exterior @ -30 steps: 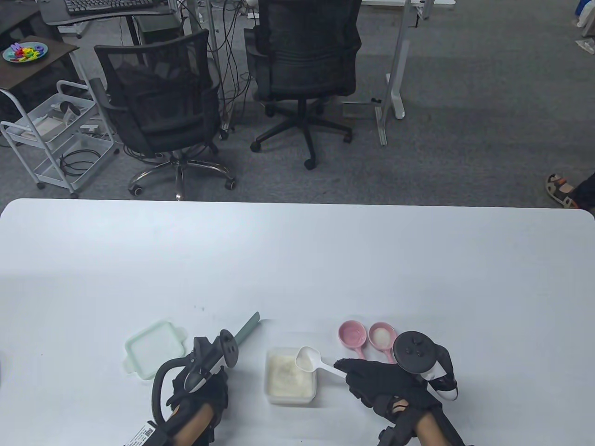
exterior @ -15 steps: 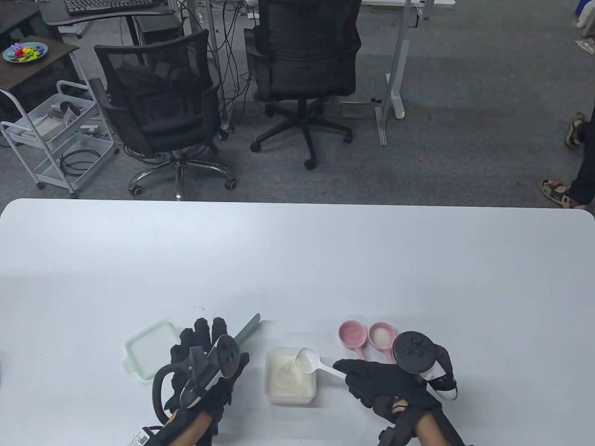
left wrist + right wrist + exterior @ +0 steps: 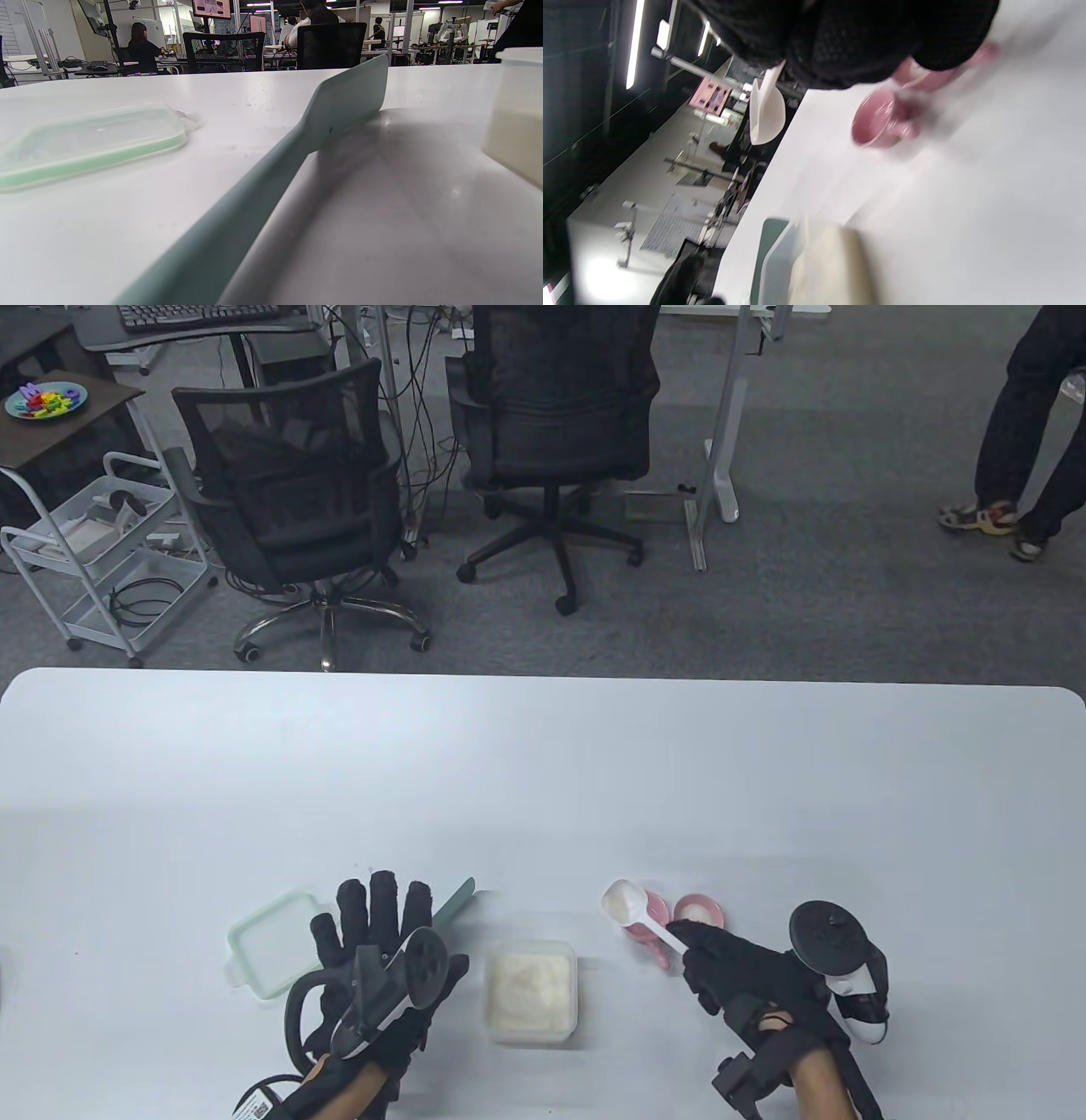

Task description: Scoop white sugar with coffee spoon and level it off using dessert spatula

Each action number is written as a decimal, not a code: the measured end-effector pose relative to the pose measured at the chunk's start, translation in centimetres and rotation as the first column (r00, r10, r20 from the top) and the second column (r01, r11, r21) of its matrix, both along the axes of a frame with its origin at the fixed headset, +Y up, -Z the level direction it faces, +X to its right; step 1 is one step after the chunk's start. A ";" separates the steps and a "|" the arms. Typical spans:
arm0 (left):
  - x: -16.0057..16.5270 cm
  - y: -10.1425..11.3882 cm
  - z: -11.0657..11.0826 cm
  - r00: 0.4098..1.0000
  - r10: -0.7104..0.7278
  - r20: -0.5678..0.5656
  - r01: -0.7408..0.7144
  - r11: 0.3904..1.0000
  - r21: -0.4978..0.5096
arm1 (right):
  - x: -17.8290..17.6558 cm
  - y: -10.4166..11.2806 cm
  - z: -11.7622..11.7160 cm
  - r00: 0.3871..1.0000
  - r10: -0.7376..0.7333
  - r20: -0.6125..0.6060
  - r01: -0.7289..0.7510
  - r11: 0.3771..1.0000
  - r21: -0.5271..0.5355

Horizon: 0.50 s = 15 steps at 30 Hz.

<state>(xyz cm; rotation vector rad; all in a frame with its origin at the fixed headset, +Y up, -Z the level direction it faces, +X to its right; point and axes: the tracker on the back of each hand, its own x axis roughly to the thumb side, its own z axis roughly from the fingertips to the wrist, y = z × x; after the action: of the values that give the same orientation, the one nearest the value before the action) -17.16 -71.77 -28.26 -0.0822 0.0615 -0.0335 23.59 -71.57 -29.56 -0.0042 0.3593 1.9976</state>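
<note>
Table view: right hand pinches the white plastic coffee spoon, now carried from the clear square sugar container to the pink measuring cups at 2 o'clock. Left hand, fingers now spread flat, covers the released grey-green dessert spatula. Levelling appears complete.

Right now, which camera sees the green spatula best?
The left wrist view: the dessert spatula fills the frame, lying on the table. The table view shows only its blade tip past the left hand. The right wrist view shows a blurry green bit.
</note>
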 end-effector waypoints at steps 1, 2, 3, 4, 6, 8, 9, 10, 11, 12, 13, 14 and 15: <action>0.0 0.0 0.0 1.000 0.000 0.001 0.000 1.000 -0.007 | 0.9 -0.1 0.0 1.000 0.001 0.027 -0.001 1.000 -0.013; 0.0 0.0 0.0 1.000 0.001 0.000 -0.001 1.000 -0.012 | 1.4 -0.2 0.0 0.999 -0.001 0.047 0.002 1.000 -0.023; 0.0 -0.1 0.0 1.000 -0.001 -0.002 0.001 1.000 -0.019 | 2.2 -0.3 0.0 0.996 0.003 0.090 0.001 0.999 -0.039; 0.0 -0.1 0.0 1.000 -0.004 -0.002 0.004 1.000 -0.027 | 2.6 -0.3 0.0 0.994 0.012 0.111 -0.007 0.999 -0.049; -0.1 -0.2 -0.1 1.000 -0.006 -0.004 0.006 0.999 -0.036 | 3.6 -0.6 0.1 0.987 0.061 0.146 -0.047 0.994 -0.097; -0.1 -0.2 -0.1 1.000 -0.009 -0.007 0.008 0.999 -0.051 | 4.1 -0.7 0.1 0.976 0.124 0.177 -0.103 0.987 -0.127; -0.1 -0.2 -0.1 1.000 -0.008 -0.007 0.008 0.998 -0.058 | 4.3 -0.8 0.1 0.968 0.165 0.187 -0.139 0.979 -0.148; -0.1 -0.2 0.0 1.000 -0.007 -0.009 0.007 0.998 -0.062 | 4.5 -0.9 0.2 0.961 0.183 0.206 -0.150 0.975 -0.166; -0.1 -0.2 0.0 1.000 -0.007 -0.011 0.006 0.998 -0.066 | 4.6 -0.9 0.2 0.956 0.194 0.219 -0.158 0.973 -0.171; -0.1 -0.2 0.0 1.000 -0.007 -0.012 0.006 0.998 -0.069 | 4.7 -1.0 0.2 0.953 0.205 0.221 -0.168 0.970 -0.178; -0.1 -0.2 0.0 1.000 -0.006 -0.011 0.005 0.998 -0.070 | 4.7 -1.0 0.2 0.951 0.218 0.218 -0.180 0.966 -0.184; -0.1 -0.2 -0.1 1.000 -0.005 -0.011 0.004 0.997 -0.072 | 4.6 -1.0 0.1 0.949 0.230 0.216 -0.191 0.964 -0.187; -0.1 -0.2 -0.1 1.000 -0.005 -0.011 0.004 0.997 -0.074 | 4.5 -1.0 0.1 0.944 0.245 0.220 -0.205 0.960 -0.191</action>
<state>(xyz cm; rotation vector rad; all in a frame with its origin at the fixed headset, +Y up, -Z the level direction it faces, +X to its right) -17.24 -71.98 -28.33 -0.1561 0.0718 -0.0397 28.12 -72.54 -29.43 -0.4080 0.3799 2.1575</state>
